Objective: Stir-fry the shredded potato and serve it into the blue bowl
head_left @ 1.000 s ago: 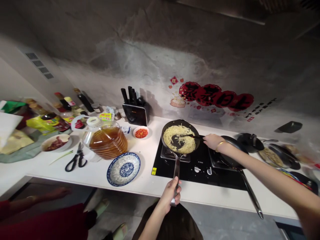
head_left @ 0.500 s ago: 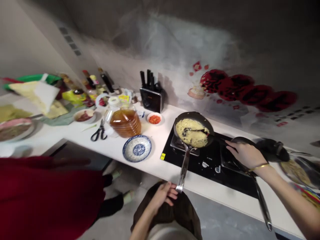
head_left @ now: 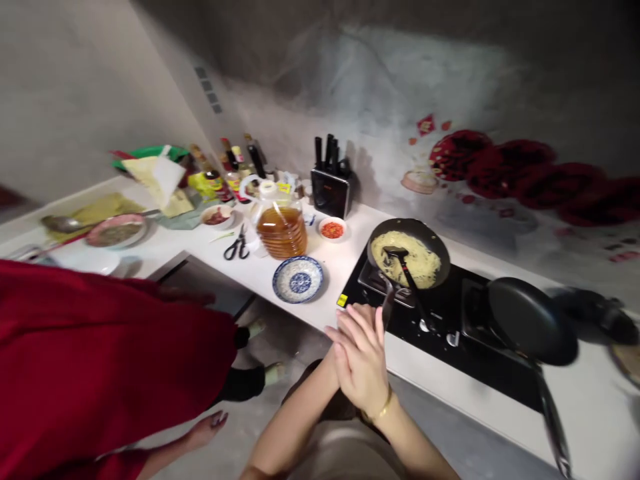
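My right hand [head_left: 364,365], a gold bracelet at its wrist, lies across my left hand with its fingers stretched out. Most of my left hand [head_left: 369,311] is hidden behind it, so its grip does not show. Both are close to the metal handle [head_left: 388,303] of a frying pan, whose lower end they cover. In the pan [head_left: 440,248] on the left burner, a pale yellow mash-like food [head_left: 425,265] is spread out. A black spatula [head_left: 406,270] rests in the food, its handle leaning over the near rim, untouched by either hand.
An empty black frying pan [head_left: 533,320] sits on the right burner, handle jutting past the counter edge. Left of the stove are a blue-and-white plate [head_left: 299,280], an oil jug [head_left: 281,230], chopped red chili [head_left: 333,230], scissors [head_left: 237,245] and a knife block [head_left: 331,190]. A person in red [head_left: 115,360] stands at left.
My right hand has left the spatula and come over to my left hand, which has moved up. The spatula now leans in the pan. The view has swung a little left.
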Motion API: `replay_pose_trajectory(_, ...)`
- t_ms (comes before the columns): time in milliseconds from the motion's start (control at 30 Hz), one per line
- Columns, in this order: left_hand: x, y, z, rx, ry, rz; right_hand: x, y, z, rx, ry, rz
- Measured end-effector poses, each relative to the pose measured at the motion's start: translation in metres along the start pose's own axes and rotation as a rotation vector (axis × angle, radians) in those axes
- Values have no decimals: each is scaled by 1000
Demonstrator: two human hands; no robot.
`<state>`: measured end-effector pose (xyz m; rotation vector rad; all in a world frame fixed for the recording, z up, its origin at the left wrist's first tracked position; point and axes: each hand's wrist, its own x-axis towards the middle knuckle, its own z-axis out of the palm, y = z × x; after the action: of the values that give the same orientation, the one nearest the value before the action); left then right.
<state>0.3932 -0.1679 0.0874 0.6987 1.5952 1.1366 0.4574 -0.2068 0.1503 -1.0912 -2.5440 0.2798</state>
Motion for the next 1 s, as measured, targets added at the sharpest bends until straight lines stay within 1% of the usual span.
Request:
replay_pose_trajectory(33,-5,-3,3,37,-17,28,6,-2,4,56,27,-10)
replay_pose_trajectory(67,-8,-5,3,95,-28,60,11,3,7,89,53,12)
replay_pose_trajectory(100,-10,-5,0,159,-40,90,12,15,8,96,78,63)
replay_pose_trajectory(133,-10,-4,-4,221,-55,119,11,32,8,72,107,146)
replay_pose_trajectory(167,-9,-2,-8,289,-70,144,7,51,7,15,143,264)
replay_pose_trajectory(233,-3,-2,-13,412,-91,181,-5,90,4,-166,196,554)
replay_pose_trajectory(267,0,-5,-12,461,-104,197,-10,108,3,-254,182,686)
replay_pose_trajectory(300,3,-9,-10,482,-145,196,-15,124,2,-310,130,789)
replay_pose_trajectory(333,6,-16,-6,459,-215,159,-17,137,3,-335,50,867)
replay_pose_trajectory(400,11,-31,5,282,-414,-37,-17,156,3,-311,-134,940)
replay_pose_trajectory(433,12,-39,11,161,-507,-153,-16,162,2,-295,-203,942)
replay_pose_trajectory(467,12,-46,17,39,-572,-255,-15,167,-1,-290,-248,927)
replay_pose_trajectory(500,12,-51,21,-73,-602,-326,-14,170,-7,-301,-271,898)
replay_pose_trajectory(533,12,-55,25,-168,-608,-363,-15,173,-17,-321,-281,858)
replay_pose_trajectory(600,10,-58,27,-295,-604,-382,-20,177,-44,-347,-307,756)
replay_pose_trajectory(700,9,-57,26,-372,-611,-416,-23,180,-91,-324,-425,587)
replay_pose_trajectory(733,9,-57,25,-381,-618,-422,-20,180,-102,-325,-461,541)
replay_pose_trajectory(767,9,-56,24,-385,-622,-423,-13,181,-108,-332,-484,498)
replay_pose_trajectory(800,9,-57,24,-385,-626,-421,-3,182,-108,-348,-490,463)
replay_pose_trajectory(867,9,-57,24,-372,-626,-415,25,186,-97,-399,-471,442)
replay_pose_trajectory(933,10,-57,24,-349,-619,-409,56,192,-78,-457,-456,486)
replay_pose_trajectory(1000,10,-56,24,-335,-615,-399,76,198,-66,-513,-463,552)
